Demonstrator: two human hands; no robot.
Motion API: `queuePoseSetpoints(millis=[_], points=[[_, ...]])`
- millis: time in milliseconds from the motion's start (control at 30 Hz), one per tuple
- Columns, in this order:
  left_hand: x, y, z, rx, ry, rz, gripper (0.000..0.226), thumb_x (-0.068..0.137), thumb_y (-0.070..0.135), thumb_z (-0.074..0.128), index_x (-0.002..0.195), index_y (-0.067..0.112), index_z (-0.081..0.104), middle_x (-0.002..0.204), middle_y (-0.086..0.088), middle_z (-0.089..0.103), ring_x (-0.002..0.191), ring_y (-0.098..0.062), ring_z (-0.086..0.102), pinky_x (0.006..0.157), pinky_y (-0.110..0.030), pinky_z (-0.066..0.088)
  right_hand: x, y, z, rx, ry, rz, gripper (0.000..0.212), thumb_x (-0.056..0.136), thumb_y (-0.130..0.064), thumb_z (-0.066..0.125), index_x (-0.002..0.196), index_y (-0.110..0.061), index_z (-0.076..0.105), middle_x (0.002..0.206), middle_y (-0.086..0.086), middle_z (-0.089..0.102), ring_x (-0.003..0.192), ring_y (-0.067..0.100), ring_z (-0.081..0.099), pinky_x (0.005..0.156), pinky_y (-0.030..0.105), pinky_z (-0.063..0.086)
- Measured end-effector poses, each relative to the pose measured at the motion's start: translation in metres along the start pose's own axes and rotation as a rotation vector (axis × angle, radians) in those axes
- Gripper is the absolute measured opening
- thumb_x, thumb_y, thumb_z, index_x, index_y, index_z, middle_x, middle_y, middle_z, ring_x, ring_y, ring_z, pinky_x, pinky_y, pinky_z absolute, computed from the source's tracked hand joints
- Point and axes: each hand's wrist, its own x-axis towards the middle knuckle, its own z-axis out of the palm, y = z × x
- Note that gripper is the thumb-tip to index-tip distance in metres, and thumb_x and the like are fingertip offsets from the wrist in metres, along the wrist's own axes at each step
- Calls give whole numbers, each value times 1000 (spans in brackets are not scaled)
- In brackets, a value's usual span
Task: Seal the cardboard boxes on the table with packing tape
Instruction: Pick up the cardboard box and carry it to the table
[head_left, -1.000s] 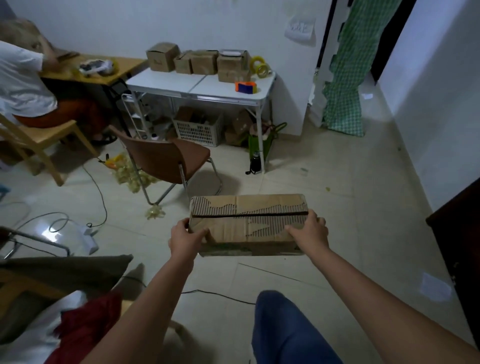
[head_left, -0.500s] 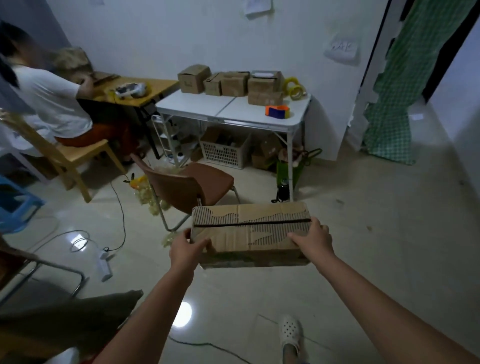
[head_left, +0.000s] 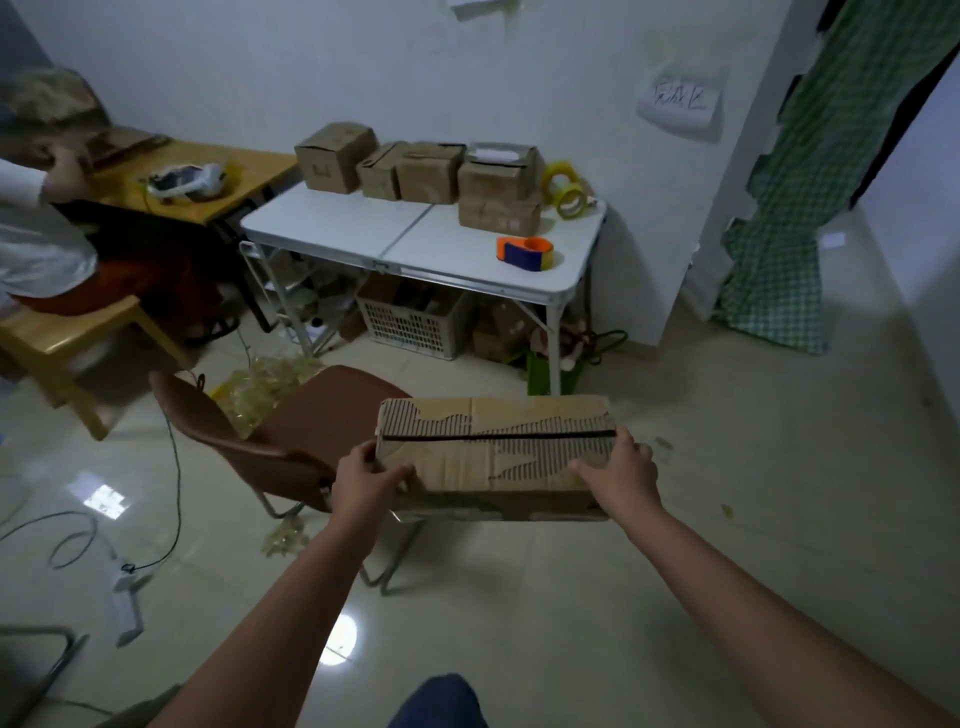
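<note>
Both hands are grasping a long cardboard box (head_left: 493, 457) in the air above the floor, in front of a brown chair (head_left: 311, 426): the left hand (head_left: 366, 486) is curling round its left end and the right hand (head_left: 621, 473) is gripping its right end. The box's top flaps are lying closed, with a dark seam running lengthwise. Beyond, on the white worktop (head_left: 363, 228), several smaller boxes (head_left: 415, 169) are sitting along the wall, with yellow tape rolls (head_left: 566, 189) beside them and an orange tape dispenser (head_left: 524, 253) near the front edge.
</note>
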Motion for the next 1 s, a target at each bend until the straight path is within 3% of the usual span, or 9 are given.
queuePoseSetpoints(millis=[267, 500, 633, 767, 1000], points=[[110, 39, 13, 49, -14, 19, 58, 80, 19, 79, 133, 14, 54, 122, -5, 58, 106, -26, 62, 88, -50, 57, 97, -59, 11, -26, -14, -9, 86, 84, -40, 71, 151, -16, 24, 147, 15, 29, 134, 35, 34, 104, 44, 40], [258, 70, 1, 83, -29, 64, 72, 64, 40, 83, 129, 21, 59, 115, -4, 64, 100, -26, 66, 83, -51, 59, 191, -143, 48, -37, 3, 10, 85, 84, -41, 71, 150, -16, 24, 145, 17, 31, 132, 37, 35, 105, 45, 40], [307, 123, -12, 95, -37, 91, 50, 79, 24, 80, 124, 23, 57, 114, -1, 60, 103, -26, 63, 88, -50, 57, 238, -198, 67, -1, 10, 28, 90, 83, -40, 72, 152, -16, 20, 149, 16, 27, 137, 36, 31, 106, 44, 38], [358, 152, -10, 90, -68, 104, 53, 85, 13, 75, 133, 12, 54, 120, -7, 62, 104, -28, 64, 87, -49, 57, 278, -231, 80, 23, 22, 23, 83, 82, -38, 73, 148, -15, 29, 148, 16, 31, 136, 35, 33, 109, 43, 38], [434, 182, 0, 114, -42, 77, 52, 87, 11, 73, 135, 8, 53, 120, -6, 60, 104, -25, 61, 90, -44, 55, 358, -275, 95, 11, -9, -24, 74, 78, -40, 74, 141, -22, 38, 139, 12, 42, 129, 30, 41, 103, 47, 43]])
